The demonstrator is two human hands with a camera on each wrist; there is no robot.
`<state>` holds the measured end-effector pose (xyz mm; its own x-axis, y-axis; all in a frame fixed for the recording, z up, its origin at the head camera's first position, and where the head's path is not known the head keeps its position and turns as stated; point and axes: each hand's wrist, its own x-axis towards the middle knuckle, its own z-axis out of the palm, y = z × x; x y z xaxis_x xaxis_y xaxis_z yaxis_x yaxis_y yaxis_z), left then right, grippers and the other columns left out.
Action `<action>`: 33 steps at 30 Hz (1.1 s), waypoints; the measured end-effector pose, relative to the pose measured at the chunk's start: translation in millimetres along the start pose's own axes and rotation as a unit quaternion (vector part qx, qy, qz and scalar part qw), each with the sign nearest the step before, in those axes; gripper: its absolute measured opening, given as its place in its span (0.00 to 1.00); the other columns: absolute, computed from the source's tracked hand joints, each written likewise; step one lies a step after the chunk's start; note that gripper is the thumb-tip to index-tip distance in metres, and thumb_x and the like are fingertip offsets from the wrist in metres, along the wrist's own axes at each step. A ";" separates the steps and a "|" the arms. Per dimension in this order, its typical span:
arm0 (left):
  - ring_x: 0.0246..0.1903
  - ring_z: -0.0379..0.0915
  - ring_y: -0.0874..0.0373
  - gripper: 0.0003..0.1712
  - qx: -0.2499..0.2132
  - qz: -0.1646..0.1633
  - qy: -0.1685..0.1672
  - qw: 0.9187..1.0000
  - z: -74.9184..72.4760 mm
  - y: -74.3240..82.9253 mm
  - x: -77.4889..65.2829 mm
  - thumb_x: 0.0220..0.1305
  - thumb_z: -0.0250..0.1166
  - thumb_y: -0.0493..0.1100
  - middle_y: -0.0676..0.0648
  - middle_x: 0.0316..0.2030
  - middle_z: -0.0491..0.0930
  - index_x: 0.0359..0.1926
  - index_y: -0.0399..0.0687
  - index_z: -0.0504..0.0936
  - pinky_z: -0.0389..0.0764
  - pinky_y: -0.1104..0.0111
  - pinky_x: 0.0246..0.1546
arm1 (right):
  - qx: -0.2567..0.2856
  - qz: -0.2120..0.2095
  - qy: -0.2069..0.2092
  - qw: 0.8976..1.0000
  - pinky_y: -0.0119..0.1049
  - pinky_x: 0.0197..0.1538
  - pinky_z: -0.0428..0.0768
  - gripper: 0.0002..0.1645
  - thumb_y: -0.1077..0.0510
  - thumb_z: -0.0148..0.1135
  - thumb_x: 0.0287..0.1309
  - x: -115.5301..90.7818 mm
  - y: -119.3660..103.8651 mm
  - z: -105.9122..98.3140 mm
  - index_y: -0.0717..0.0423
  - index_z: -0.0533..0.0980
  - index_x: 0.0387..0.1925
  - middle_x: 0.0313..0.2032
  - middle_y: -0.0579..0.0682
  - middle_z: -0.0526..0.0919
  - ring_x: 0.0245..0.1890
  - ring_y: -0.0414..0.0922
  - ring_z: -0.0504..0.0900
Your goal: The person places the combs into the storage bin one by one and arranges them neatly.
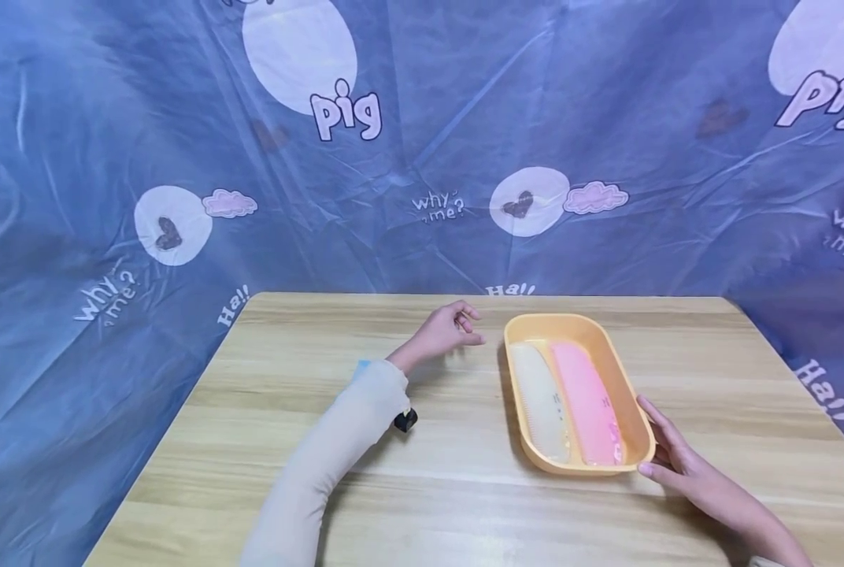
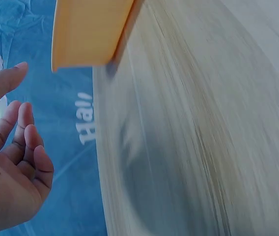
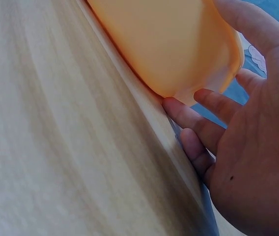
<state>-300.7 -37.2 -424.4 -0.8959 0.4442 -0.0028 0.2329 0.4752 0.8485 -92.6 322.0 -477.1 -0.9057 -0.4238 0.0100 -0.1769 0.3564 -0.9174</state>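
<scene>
An orange tray (image 1: 578, 472) stands on the right half of the table in the head view. Two combs lie lengthwise in it, a whitish comb (image 1: 541, 402) on the left and a pink comb (image 1: 586, 402) on the right. My right hand (image 1: 687, 465) touches the tray's near right corner, thumb and fingers spread about it. In the right wrist view, fingertips (image 3: 171, 104) meet the tray's lower side. My left hand (image 1: 441, 335) is left of the tray, apart from it, its fingers loosely bent and holding nothing. The left wrist view shows the tray's side beyond that hand.
The tray rests on a wood-grain table (image 1: 450, 520). A small blue thing (image 1: 361, 368) shows partly behind the left sleeve, and a black object (image 1: 405, 420) is at the left wrist. A blue printed cloth (image 1: 422, 150) hangs behind the table and at its sides.
</scene>
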 end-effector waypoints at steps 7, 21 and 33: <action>0.32 0.71 0.60 0.26 -0.003 0.000 0.017 1.000 -19.3 -12.9 -11.5 0.53 0.72 0.39 0.49 0.33 0.76 0.53 0.38 0.76 0.73 0.71 0.38 | -0.008 -0.001 0.008 1.000 0.22 0.47 0.75 0.51 0.69 0.48 0.67 -1.1 1.7 0.1 0.44 0.30 0.76 0.64 0.20 0.47 0.58 0.14 0.60; 0.33 0.71 0.57 0.28 -0.025 -0.032 0.026 0.999 -55.7 -32.4 -39.0 0.55 0.72 0.41 0.47 0.36 0.76 0.55 0.37 0.74 0.72 0.69 0.37 | -0.014 -0.023 0.009 1.000 0.15 0.50 0.69 0.51 0.71 0.49 0.66 2.0 2.3 0.3 0.50 0.30 0.76 0.65 0.17 0.45 0.58 0.12 0.58; 0.32 0.70 0.58 0.29 -0.038 -0.060 0.040 0.997 -78.6 -48.0 -60.6 0.55 0.71 0.37 0.43 0.39 0.77 0.57 0.33 0.72 0.72 0.72 0.33 | -0.010 -0.031 0.008 0.999 0.15 0.50 0.69 0.50 0.72 0.48 0.65 2.8 4.4 0.8 0.52 0.30 0.76 0.64 0.18 0.50 0.58 0.13 0.59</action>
<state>-287.4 -146.7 -423.4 -0.9439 0.3233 -0.0674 0.0948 0.4607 0.8825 -95.6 321.7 -481.4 -0.8991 -0.4317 0.0729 -0.2399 0.3464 -0.9069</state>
